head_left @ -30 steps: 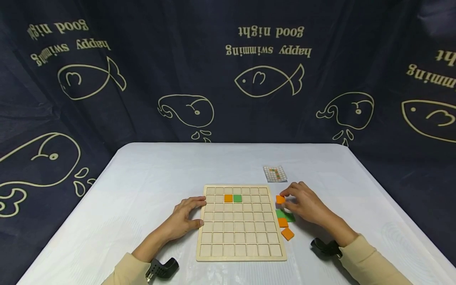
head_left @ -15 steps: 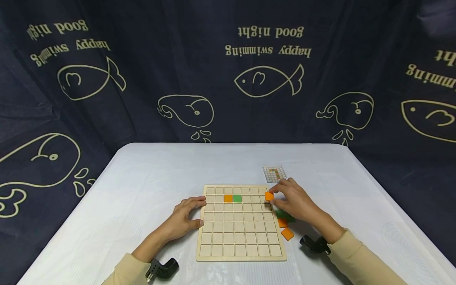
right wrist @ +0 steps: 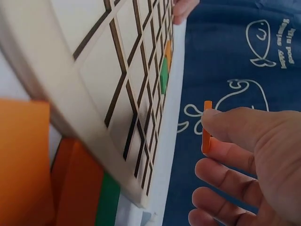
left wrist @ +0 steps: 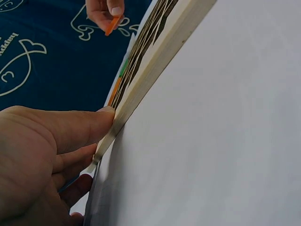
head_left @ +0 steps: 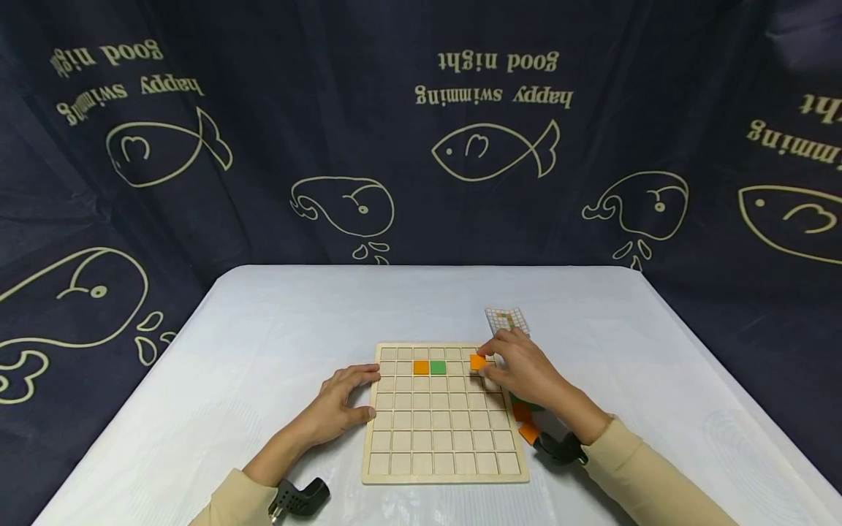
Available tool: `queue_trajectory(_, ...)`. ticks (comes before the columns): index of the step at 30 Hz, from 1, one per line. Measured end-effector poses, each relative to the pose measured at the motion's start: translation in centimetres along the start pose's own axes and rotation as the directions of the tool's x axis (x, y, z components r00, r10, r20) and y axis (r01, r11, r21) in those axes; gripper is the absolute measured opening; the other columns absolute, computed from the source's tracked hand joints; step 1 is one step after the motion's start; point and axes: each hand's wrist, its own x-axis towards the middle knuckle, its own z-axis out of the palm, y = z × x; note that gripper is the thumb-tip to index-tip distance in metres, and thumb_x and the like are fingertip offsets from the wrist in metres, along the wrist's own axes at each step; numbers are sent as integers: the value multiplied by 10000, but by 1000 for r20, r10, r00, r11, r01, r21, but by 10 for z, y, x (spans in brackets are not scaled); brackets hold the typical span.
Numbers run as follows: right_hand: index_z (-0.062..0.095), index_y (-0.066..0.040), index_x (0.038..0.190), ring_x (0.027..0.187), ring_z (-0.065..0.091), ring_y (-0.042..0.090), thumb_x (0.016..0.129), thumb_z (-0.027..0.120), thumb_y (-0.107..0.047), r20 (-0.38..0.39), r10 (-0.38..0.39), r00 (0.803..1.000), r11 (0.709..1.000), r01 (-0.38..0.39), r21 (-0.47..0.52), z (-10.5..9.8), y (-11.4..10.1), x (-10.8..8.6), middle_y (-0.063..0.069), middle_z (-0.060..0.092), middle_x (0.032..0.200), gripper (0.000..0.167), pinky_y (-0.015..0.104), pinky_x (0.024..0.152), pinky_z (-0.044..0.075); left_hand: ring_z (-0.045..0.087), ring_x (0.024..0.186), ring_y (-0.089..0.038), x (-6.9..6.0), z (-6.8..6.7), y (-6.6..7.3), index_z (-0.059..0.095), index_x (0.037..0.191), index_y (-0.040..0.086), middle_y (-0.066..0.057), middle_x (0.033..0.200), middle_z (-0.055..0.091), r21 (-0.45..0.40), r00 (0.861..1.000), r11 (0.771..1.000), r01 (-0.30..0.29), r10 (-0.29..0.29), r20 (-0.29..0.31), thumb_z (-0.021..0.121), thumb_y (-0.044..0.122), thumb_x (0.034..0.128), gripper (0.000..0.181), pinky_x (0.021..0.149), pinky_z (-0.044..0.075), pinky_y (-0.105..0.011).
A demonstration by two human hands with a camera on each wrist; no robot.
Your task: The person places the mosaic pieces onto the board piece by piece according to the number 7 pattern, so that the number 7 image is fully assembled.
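Note:
A wooden grid board point(head_left: 447, 442) lies flat on the table. My left hand point(head_left: 337, 408) rests along its left edge, fingertips and thumb spread and touching the wood; the left wrist view shows the thumb point(left wrist: 84, 127) against the board's side. Between thumb and fingers, my right hand point(head_left: 529, 374) pinches a square orange tile point(head_left: 477, 362). That tile is above the upper right cells, and the right wrist view shows it edge-on, clear of the board. In the board's second row sit an orange tile point(head_left: 421, 367) and, beside it, a green tile point(head_left: 438, 367).
Right of the board lie loose orange tiles point(head_left: 528, 434) and green ones point(head_left: 538, 407), partly hidden by the right arm and its wrist camera point(head_left: 559, 447). A small printed grid card point(head_left: 505, 319) lies behind the right hand. A dark fish-patterned cloth point(head_left: 263, 131) hangs beyond the white table.
My right hand has carried the orange tile leftward from beside the board to over its upper right cells. The left hand has stayed at the left edge.

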Motion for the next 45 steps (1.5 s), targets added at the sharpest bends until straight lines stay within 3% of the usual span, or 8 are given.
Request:
queue_trajectory(7,706,-118,1001,877,500,155,802,734,-208,24,15,1000,1000,-15,-5,6,-5,8,-11,631,963,221,432,903,464,296,1387,-288,0,0,0,537,1302,74,-26,1462,427,9,1000,1000,1,-1,-2,715,124,801,534,1089,148,-541)
queue_trajectory(10,706,-115,993,869,502,148,796,736,-199,25,4,1000,1000,-4,-4,10,-7,11,-15,629,950,216,419,904,456,290,1388,-286,0,0,0,537,1303,79,-21,1464,424,5,1000,1000,7,-7,0,714,128,802,534,1091,144,-544)
queue_trajectory(17,709,-123,992,828,470,132,793,745,-213,40,4,999,1000,-4,-3,18,-9,16,-5,631,956,221,292,708,424,283,1395,-291,0,0,1,538,1302,71,-32,1468,422,-17,1000,1000,13,-13,5,720,117,792,544,1097,116,-534)
queue_trajectory(31,716,-131,992,765,414,106,790,748,-247,90,24,996,999,-19,-48,28,-13,23,-14,621,932,235,285,710,391,285,1393,-285,0,0,1,539,1302,65,-31,1469,422,-17,1000,1000,20,-20,2,721,102,785,550,1095,119,-524)
queue_trajectory(45,725,-155,979,776,424,113,792,748,-262,134,24,991,999,-20,-29,32,-15,26,-13,636,950,216,275,699,376,303,1379,-289,0,0,1,543,1295,68,-38,1460,431,-17,1000,1000,2,-2,-2,719,113,792,535,1083,133,-529)
